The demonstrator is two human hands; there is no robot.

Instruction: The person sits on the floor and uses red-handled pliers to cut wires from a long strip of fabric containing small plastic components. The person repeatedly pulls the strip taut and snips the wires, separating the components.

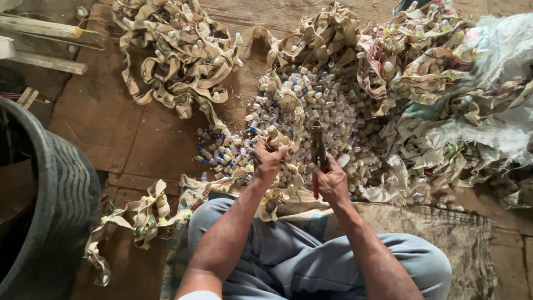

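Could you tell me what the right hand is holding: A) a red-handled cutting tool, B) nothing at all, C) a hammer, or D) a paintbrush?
A: the right hand grips a red-handled cutter, its dark blades pointing up over the pile of small caps.

Dull metal pliers (317, 145) with glossy red plastic grips, frayed matt beige cloth strips (183, 53), heap of small glossy plastic caps (327, 105), rough worn wooden floor (139, 139), ribbed matt dark rubber tub (61, 194), soft grey cloth trousers (288, 261).

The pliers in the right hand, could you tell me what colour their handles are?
Red handles on the pliers, seen in the head view.
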